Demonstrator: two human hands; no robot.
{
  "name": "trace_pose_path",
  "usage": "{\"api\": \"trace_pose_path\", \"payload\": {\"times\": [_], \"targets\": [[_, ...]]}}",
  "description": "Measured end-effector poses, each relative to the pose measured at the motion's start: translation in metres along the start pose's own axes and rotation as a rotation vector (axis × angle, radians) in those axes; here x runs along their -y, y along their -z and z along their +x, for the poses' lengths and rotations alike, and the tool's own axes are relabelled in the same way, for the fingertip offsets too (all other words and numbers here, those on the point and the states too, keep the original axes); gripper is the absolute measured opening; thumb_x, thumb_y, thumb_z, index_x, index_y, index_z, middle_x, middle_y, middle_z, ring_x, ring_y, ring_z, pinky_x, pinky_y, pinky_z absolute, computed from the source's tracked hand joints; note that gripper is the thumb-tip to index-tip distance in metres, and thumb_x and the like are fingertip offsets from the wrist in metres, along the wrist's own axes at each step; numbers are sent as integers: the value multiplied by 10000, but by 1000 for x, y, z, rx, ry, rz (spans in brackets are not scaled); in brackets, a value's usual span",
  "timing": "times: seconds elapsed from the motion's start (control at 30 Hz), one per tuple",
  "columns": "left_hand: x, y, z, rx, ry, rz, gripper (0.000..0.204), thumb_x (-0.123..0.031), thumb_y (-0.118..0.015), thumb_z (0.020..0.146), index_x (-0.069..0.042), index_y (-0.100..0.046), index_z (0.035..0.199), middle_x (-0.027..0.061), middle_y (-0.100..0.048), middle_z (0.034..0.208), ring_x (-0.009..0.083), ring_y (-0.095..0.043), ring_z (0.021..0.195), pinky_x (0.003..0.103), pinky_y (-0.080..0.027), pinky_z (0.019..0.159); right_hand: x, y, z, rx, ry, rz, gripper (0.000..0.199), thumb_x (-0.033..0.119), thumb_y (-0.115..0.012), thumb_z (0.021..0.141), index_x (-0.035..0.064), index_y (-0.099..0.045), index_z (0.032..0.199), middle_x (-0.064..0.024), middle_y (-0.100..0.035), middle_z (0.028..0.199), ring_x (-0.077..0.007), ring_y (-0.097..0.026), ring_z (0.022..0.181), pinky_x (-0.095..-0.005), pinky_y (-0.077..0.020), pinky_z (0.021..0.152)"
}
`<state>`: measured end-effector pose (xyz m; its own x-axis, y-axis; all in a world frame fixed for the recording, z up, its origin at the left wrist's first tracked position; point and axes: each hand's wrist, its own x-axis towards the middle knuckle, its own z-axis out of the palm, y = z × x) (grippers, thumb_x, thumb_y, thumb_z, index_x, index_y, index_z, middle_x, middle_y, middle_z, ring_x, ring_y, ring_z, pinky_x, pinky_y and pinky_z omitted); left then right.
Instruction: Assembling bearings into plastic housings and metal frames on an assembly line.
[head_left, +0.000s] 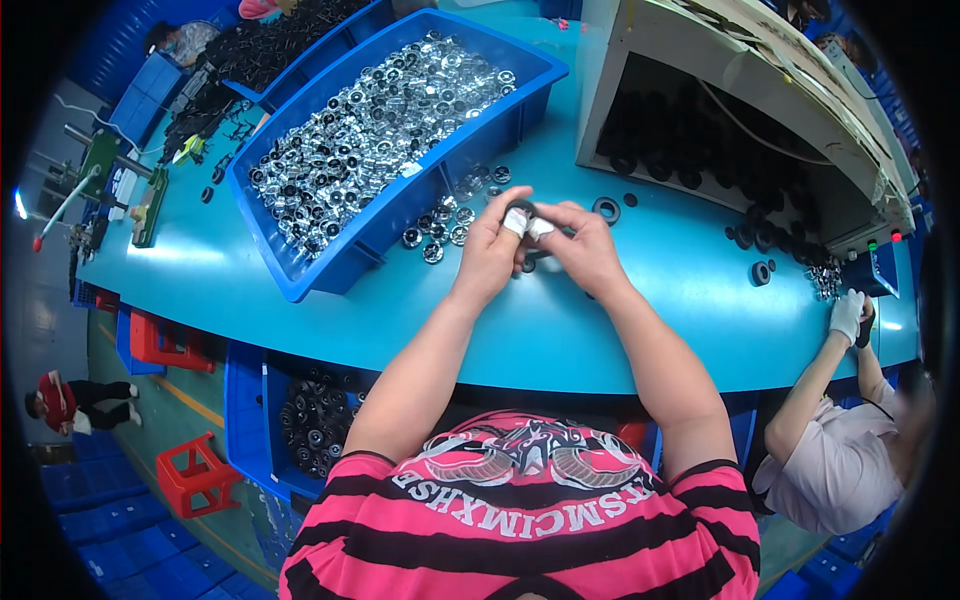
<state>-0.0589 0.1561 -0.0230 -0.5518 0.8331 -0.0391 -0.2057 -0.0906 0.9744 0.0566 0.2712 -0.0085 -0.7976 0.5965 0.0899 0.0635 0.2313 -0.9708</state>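
Head view: blue bin (300, 275) of shiny caps (370, 125)

Big blue bin (300, 275) of shiny silver round parts (370, 125) at 11 o'clock on the teal table (560, 330). Second blue bin w/ black parts (270, 45) behind it, 12 o'clock. Few loose silver parts (440, 228) just beside the big bin. Beige machine housing (740, 70) at 1 o'clock, black rings (700, 140) inside; one black ring (762, 273) lies apart at 3. Co-worker's gloved hand (846, 315) at 3 o'clock. Red stool (197, 473) on floor, 8 o'clock. Under-table bin of black parts (315, 420) at 7.
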Motion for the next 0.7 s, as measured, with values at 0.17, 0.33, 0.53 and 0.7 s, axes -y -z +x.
{"api": "trace_pose_path", "payload": {"times": [0.17, 0.33, 0.53, 0.7], "targets": [[4, -2, 4, 47, 7, -89, 357, -119, -492, 1052, -78, -532, 1404, 28, -624, 850, 48, -520, 593, 215, -457, 494, -5, 11, 3, 64, -80, 164, 361, 59, -680, 891, 58, -712, 1250, -78, -654, 1067, -168, -659, 969, -308, -522, 897], [1, 3, 2, 5, 17, -41, 304, -144, -540, 1041, -90, -588, 1336, 22, -633, 834, 47, -502, 554, 206, -414, 453, -5, 4, 0, 71, -28, 213, 351, 26, -676, 891, 52, -718, 1238, -72, -642, 1053, -150, -651, 945, -287, -536, 845], [0, -3, 0, -43, -26, -13, 330, -105, -547, 1025, -100, -564, 1355, 22, -625, 895, 46, -491, 567, 198, -400, 473, -1, 0, 0, 49, -52, 239, 355, 13, -637, 891, 15, -707, 1239, -77, -658, 1063, -136, -663, 907, -277, -554, 810], [-2, -7, -2, 125, -16, -12, 550, -4, -556, 978, -129, -421, 1496, 32, -598, 1075, 54, -519, 655, 204, -430, 527, 2, 16, 6, 51, -254, 381, 342, 47, -601, 896, -19, -703, 1216, -83, -706, 1095, -132, -682, 915, -280, -572, 791]]}}
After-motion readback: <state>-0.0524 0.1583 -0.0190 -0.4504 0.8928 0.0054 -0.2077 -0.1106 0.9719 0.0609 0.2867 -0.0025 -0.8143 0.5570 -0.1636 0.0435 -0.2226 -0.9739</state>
